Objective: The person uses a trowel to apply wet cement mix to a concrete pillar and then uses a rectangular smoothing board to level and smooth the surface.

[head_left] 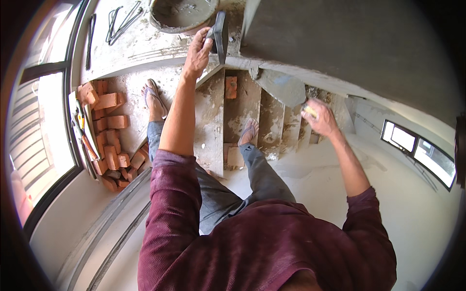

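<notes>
My left hand (198,52) is raised and grips the handle of a dark flat plastering float (221,35), held edge-on near the corner of a grey plastered wall (340,43). My right hand (320,116) is closed on a small yellowish object (310,112), pressed close to the wall's lower edge beside a patch of wet grey mortar (281,87). Below, my feet in sandals stand on rough concrete stair steps (242,104).
A pan of grey mortar (180,14) sits on the landing above, with bent metal rods (121,19) beside it. Several red bricks (109,131) are piled at the left by a window, with hand tools (83,131) on the sill. One brick (231,87) lies on a step.
</notes>
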The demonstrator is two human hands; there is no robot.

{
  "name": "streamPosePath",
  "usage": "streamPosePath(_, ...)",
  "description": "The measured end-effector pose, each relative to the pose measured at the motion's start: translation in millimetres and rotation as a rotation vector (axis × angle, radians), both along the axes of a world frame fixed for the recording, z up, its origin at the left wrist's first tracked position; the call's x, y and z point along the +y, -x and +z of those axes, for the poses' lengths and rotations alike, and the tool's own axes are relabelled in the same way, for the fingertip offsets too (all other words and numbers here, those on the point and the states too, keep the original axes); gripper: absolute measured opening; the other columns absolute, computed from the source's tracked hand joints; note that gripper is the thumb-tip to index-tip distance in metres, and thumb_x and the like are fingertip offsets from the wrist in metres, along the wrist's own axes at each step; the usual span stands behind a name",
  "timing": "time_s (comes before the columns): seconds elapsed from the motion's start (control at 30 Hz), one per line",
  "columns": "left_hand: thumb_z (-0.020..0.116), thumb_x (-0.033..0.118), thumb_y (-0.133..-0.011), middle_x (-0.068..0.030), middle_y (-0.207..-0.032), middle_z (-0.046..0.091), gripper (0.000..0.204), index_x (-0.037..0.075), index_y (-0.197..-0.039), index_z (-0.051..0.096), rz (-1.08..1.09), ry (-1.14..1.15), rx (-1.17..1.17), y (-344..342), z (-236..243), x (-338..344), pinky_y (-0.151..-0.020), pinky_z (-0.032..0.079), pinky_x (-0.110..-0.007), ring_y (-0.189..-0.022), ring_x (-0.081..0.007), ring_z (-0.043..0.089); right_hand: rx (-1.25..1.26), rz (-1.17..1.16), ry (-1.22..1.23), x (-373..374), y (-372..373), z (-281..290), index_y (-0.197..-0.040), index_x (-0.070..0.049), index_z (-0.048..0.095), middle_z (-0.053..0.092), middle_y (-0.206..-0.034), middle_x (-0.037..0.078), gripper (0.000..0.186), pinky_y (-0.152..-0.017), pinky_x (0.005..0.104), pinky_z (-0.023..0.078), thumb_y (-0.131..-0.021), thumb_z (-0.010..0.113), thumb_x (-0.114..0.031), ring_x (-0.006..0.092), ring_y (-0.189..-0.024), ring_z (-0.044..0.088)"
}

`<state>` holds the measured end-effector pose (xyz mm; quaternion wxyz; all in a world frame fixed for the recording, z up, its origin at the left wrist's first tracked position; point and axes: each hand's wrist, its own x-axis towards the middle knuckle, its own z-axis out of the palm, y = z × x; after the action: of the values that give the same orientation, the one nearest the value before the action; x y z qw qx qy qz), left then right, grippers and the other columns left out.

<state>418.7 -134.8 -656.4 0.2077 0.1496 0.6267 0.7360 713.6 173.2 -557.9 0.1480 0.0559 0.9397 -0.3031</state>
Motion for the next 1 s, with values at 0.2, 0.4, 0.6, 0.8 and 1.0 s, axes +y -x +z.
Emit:
streamPosePath(0.2, 0.050, 0.013, -0.102, 0.0006, -0.116, 0.056, 0.038, 0.007, -0.138, 0.043, -0.031, -0.098, -0.109, -7.7, -15.7, 34.2, -0.095, 0.040, -0.024, -0.103, -0.0088, 0.051, 0.077, 0.018, -0.010, 26.5, 11.0, -17.7, -0.107, 0.002, 0.061, 0.063, -0.103, 0.021, 0.036, -0.085, 0.0446, 0.048, -0.083, 0.069, -0.024, 0.0398, -0.098, 0.060)
streamPosePath(0.4, 0.046, 0.012, -0.103, 0.0045, -0.103, 0.054, 0.034, 0.008, -0.136, 0.044, -0.054, -0.054, -0.027, -10.1, -8.7, 47.8, -0.081, 0.043, -0.020, -0.084, -0.0032, 0.048, 0.033, 0.075, -0.076, 37.6, 34.5, -29.2, -0.118, -0.001, 0.062, 0.066, -0.108, 0.021, 0.042, -0.087, 0.0432, 0.051, -0.082, 0.068, -0.021, 0.0382, -0.098, 0.064)
streamPosePath(0.6, 0.045, 0.015, -0.104, 0.0035, -0.115, 0.056, 0.035, 0.010, -0.139, 0.043, -0.101, -0.031, -0.083, -5.7, -17.6, 39.4, -0.094, 0.044, -0.026, -0.100, -0.0061, 0.053, -0.008, 0.091, -0.048, 39.1, 69.8, -14.4, -0.117, 0.000, 0.062, 0.068, -0.102, 0.022, 0.043, -0.083, 0.0427, 0.052, -0.080, 0.067, -0.021, 0.0382, -0.091, 0.066)
streamPosePath(0.8, 0.051, 0.010, -0.100, 0.0044, -0.116, 0.056, 0.042, 0.010, -0.142, 0.043, -0.114, -0.030, -0.124, -2.6, -18.3, 36.0, -0.084, 0.040, -0.020, -0.095, -0.0046, 0.047, -0.090, 0.121, -0.020, 41.0, 94.1, -8.9, -0.118, 0.002, 0.061, 0.067, -0.105, 0.023, 0.045, -0.084, 0.0415, 0.051, -0.081, 0.068, -0.023, 0.0393, -0.095, 0.064)
streamPosePath(1.0, 0.052, 0.010, -0.099, 0.0046, -0.115, 0.055, 0.043, 0.010, -0.141, 0.044, -0.145, -0.025, -0.101, 0.4, -18.2, 33.8, -0.082, 0.039, -0.020, -0.093, -0.0046, 0.046, -0.034, 0.107, -0.005, 41.2, 102.1, -12.1, -0.115, 0.002, 0.061, 0.067, -0.100, 0.023, 0.043, -0.083, 0.0427, 0.050, -0.082, 0.068, -0.026, 0.0404, -0.093, 0.063)
